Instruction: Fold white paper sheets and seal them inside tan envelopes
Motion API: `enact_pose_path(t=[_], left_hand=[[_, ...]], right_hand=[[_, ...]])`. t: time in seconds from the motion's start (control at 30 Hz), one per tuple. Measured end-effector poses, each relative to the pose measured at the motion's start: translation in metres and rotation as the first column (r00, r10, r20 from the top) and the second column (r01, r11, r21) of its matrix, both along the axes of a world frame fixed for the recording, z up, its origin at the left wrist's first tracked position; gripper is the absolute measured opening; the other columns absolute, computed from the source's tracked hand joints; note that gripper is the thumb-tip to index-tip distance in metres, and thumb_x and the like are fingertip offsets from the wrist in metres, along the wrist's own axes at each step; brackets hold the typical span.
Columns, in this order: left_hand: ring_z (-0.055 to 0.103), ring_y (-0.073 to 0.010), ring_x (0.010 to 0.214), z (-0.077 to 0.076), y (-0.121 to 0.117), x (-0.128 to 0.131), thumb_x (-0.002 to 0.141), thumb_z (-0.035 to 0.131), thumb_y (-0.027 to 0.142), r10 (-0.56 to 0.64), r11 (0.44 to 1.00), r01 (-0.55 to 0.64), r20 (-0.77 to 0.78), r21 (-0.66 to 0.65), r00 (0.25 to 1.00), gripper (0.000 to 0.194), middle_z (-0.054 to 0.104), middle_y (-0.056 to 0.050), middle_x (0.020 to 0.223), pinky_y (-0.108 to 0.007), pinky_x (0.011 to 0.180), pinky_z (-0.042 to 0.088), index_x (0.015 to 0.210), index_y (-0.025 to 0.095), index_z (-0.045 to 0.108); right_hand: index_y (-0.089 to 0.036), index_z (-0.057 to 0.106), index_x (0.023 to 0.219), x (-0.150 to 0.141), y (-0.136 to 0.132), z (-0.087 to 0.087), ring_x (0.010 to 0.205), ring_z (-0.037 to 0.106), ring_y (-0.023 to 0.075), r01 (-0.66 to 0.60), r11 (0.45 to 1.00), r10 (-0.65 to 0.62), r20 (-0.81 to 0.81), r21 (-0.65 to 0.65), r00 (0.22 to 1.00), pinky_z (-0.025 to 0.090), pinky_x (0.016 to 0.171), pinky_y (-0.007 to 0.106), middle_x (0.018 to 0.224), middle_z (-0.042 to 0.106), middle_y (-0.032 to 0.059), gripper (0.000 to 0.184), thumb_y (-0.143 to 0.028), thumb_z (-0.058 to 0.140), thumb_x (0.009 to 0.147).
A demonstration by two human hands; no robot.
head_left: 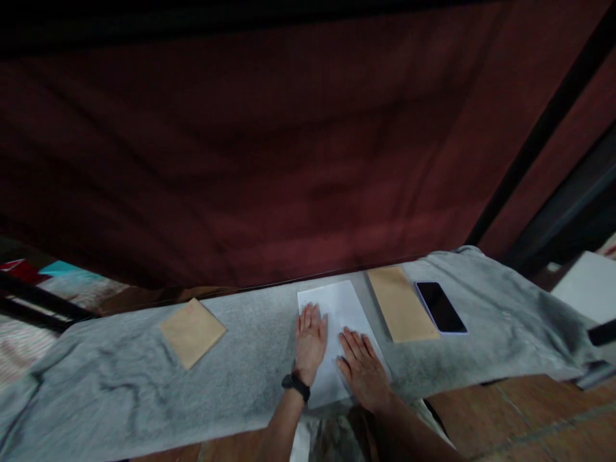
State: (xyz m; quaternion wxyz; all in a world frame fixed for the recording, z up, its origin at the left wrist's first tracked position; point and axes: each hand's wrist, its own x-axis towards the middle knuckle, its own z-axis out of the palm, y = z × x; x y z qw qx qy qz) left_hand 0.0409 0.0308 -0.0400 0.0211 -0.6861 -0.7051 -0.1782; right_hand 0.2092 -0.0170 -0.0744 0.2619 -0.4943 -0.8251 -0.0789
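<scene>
A white sheet of paper [337,301] lies on the grey cloth in front of me. My left hand [310,337] rests flat on its left side, fingers stretched out, with a dark watch [296,386] on the wrist. On the lower right part of the sheet my right hand [362,366] lies flat, fingers slightly spread. Neither hand grips anything. To the right of the sheet is a brown paper envelope or stack [403,305], and beside that a phone [440,308] with a dark screen and a pale purple edge.
A square brown paper piece [192,332] lies to the left on the grey cloth [260,346] covering the narrow bench. A dark red curtain [308,160] hangs behind it. Tiled floor [534,410] shows in front, and a white surface [587,289] stands at the far right.
</scene>
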Motion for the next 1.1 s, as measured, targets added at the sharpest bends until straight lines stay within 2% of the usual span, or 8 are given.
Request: enact_pose_path(t=[0.1, 0.2, 0.27, 0.5, 0.77, 0.93, 1.1], left_hand=[[0.033, -0.0221, 0.149, -0.011, -0.046, 0.023, 0.105, 0.029, 0.036, -0.164, 0.987, 0.163, -0.039, -0.014, 0.986, 0.052, 0.040, -0.008, 0.159, -0.045, 0.120, 0.035, 0.154, 0.018, 0.037], [0.033, -0.0239, 0.149, -0.021, -0.081, 0.029, 0.104, 0.032, 0.037, -0.182, 0.983, 0.182, -0.108, -0.012, 0.977, 0.055, 0.039, -0.010, 0.159, -0.048, 0.119, 0.035, 0.155, 0.016, 0.035], [0.034, -0.0242, 0.148, -0.021, -0.093, 0.023, 0.103, 0.035, 0.040, -0.177, 0.984, 0.178, -0.143, -0.008, 0.974, 0.056, 0.039, -0.011, 0.159, -0.046, 0.119, 0.037, 0.154, 0.016, 0.036], [0.038, -0.0256, 0.146, -0.009, -0.104, 0.001, 0.103, 0.036, 0.046, -0.148, 0.989, 0.145, -0.201, -0.027, 0.968, 0.058, 0.039, -0.010, 0.158, -0.047, 0.118, 0.037, 0.153, 0.018, 0.039], [0.038, -0.0255, 0.146, -0.013, -0.118, -0.012, 0.104, 0.032, 0.043, -0.083, 0.996, 0.077, -0.194, -0.038, 0.978, 0.056, 0.038, -0.008, 0.158, -0.048, 0.119, 0.035, 0.154, 0.019, 0.038], [0.037, -0.0245, 0.147, -0.011, -0.123, -0.015, 0.103, 0.033, 0.040, -0.059, 0.998, 0.053, -0.180, -0.038, 0.982, 0.054, 0.041, -0.007, 0.157, -0.047, 0.120, 0.033, 0.154, 0.021, 0.038], [0.035, -0.0243, 0.148, -0.001, -0.124, -0.008, 0.103, 0.032, 0.041, -0.052, 0.997, 0.041, -0.168, -0.070, 0.985, 0.055, 0.040, -0.007, 0.159, -0.046, 0.121, 0.031, 0.153, 0.020, 0.039]], right_hand=[[-0.013, 0.051, 0.145, 0.001, 0.000, -0.002, 0.141, 0.044, 0.0248, -0.012, 1.000, 0.012, 0.007, 0.004, 1.000, 0.030, 0.119, 0.047, 0.151, 0.051, 0.0126, 0.047, -0.026, 0.044, 0.100], [-0.014, 0.048, 0.147, 0.003, 0.000, -0.004, 0.142, 0.042, 0.0249, -0.039, 0.999, 0.039, 0.030, -0.011, 0.999, 0.031, 0.119, 0.048, 0.153, 0.048, 0.0122, 0.049, -0.021, 0.040, 0.100], [-0.013, 0.048, 0.148, 0.005, 0.000, -0.005, 0.142, 0.042, 0.0252, -0.027, 0.999, 0.028, 0.033, -0.026, 0.999, 0.031, 0.118, 0.048, 0.153, 0.047, 0.0126, 0.049, -0.021, 0.039, 0.100], [-0.014, 0.038, 0.153, 0.030, -0.007, -0.005, 0.142, 0.044, 0.0262, 0.029, 0.998, -0.030, -0.005, -0.051, 1.000, 0.036, 0.115, 0.049, 0.154, 0.045, 0.0149, 0.054, -0.029, 0.042, 0.102], [-0.013, 0.032, 0.156, 0.070, -0.026, -0.011, 0.140, 0.046, 0.0246, 0.078, 0.997, -0.078, 0.043, -0.004, 0.996, 0.031, 0.119, 0.043, 0.154, 0.047, 0.0131, 0.059, -0.036, 0.040, 0.103], [-0.013, 0.025, 0.159, 0.076, -0.032, -0.015, 0.139, 0.047, 0.0258, 0.066, 0.998, -0.066, 0.055, -0.004, 0.996, 0.032, 0.118, 0.045, 0.153, 0.047, 0.0139, 0.061, -0.033, 0.039, 0.103], [-0.009, 0.032, 0.155, 0.077, -0.031, -0.016, 0.138, 0.048, 0.0287, 0.052, 0.998, -0.051, 0.094, -0.016, 0.994, 0.033, 0.117, 0.048, 0.151, 0.049, 0.0184, 0.059, -0.033, 0.039, 0.102]])
